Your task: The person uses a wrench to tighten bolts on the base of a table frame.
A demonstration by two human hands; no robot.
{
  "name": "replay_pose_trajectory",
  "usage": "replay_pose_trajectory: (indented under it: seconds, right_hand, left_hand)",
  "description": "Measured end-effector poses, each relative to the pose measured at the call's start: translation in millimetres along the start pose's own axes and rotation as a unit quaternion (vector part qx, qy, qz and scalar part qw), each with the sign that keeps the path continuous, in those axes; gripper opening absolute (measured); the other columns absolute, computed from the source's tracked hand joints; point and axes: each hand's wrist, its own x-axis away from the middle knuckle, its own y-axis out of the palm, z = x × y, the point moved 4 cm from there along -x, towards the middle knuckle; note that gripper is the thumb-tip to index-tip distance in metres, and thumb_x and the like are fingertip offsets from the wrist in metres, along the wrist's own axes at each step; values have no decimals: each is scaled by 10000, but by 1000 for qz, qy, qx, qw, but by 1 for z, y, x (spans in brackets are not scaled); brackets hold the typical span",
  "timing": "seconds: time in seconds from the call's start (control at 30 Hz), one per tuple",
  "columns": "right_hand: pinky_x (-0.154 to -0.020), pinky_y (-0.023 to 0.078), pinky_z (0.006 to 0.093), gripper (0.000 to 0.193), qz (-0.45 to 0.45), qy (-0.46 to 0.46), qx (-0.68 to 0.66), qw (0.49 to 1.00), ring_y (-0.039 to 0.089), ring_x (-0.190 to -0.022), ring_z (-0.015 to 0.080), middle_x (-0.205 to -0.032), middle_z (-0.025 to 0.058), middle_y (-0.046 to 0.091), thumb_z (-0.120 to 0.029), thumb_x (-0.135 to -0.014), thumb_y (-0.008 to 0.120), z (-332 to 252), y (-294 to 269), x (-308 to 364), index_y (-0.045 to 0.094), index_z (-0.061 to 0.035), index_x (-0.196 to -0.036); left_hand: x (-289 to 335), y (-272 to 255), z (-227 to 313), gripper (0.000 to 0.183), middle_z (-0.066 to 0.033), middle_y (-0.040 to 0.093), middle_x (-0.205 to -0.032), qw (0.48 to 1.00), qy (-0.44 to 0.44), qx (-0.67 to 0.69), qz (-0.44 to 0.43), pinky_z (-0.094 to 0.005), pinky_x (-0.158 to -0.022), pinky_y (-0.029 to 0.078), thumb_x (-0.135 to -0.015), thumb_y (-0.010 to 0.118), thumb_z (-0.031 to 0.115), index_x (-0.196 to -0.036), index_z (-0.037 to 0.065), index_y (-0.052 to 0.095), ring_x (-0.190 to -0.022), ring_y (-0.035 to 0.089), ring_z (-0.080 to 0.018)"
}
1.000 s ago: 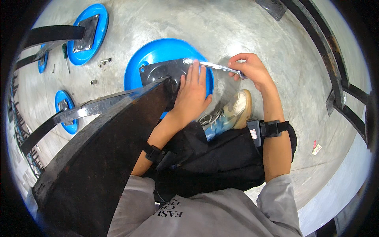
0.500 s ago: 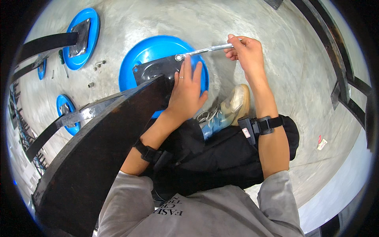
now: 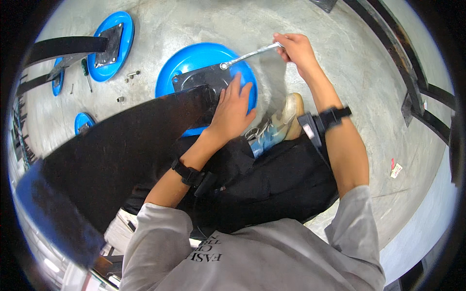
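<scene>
A ring-ended wrench (image 3: 252, 54) is held by its outer end in my right hand (image 3: 297, 50), fingers closed round it. Its other end sits over a bolt position at the far right corner of a black metal plate (image 3: 201, 76). That plate lies on a round blue disc (image 3: 204, 50). My left hand (image 3: 230, 112) rests with fingers spread over the plate's right side and the disc, just nearer than the wrench head; it grips nothing. A wide, dark curved beam (image 3: 131, 131) runs from the plate toward the lower left and hides part of it.
More blue discs (image 3: 127, 39) with plates and curved bars stand at left. A screwdriver (image 3: 86, 72) and small metal parts (image 3: 132, 74) lie on the concrete floor. Curved dark frames (image 3: 405, 63) stand at right. My shoe (image 3: 279, 128) is close to the disc.
The wrench's outer end and my right hand have swung away from me and left. My left fingers have drawn back from the wrench head. The view has shifted, showing more of the beam.
</scene>
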Motion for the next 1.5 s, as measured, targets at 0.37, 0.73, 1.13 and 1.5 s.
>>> replay_pose_trajectory:
  seconds: [0.37, 0.73, 1.13, 1.5]
  right_hand:
    - [-450, 433, 299, 287, -30, -45, 323, 945, 556, -456, 162, -488, 77, 562, -273, -665, 580, -22, 16, -79, 589, -19, -533]
    - [-471, 400, 230, 147, -90, -56, 37, 994, 490, -487, 105, -618, 68, 567, -139, -812, 546, -44, 21, 38, 542, 2, -770]
    - [-621, 442, 229, 147, -314, 137, 50, 938, 534, -672, 111, -782, 68, 587, -97, -824, 510, 2, 16, 65, 526, -9, -940]
    - [-464, 359, 211, 185, -246, 97, 188, 946, 426, -472, 71, -571, -7, 496, -183, -817, 492, 19, 26, 74, 562, -38, -726]
  left_hand:
    - [69, 8, 42, 517, -210, 376, -1259, 994, -81, -12, -70, -494, -968, 287, -755, 578, 228, -1191, 11, 404, -1173, 360, -372]
    - [60, -7, -1, 484, -238, 415, -1207, 999, -40, 19, 22, -411, -948, 337, -732, 596, 160, -1142, -47, 445, -1121, 402, -386]
    - [49, 19, -3, 452, -172, 337, -1305, 975, -45, -218, 21, -427, -953, 322, -746, 506, 60, -1189, 20, 426, -1194, 342, -311]
    - [43, 24, -10, 378, -87, 413, -1254, 956, -51, -279, 81, -432, -869, 364, -669, 636, 148, -1027, 71, 544, -1144, 391, -245]
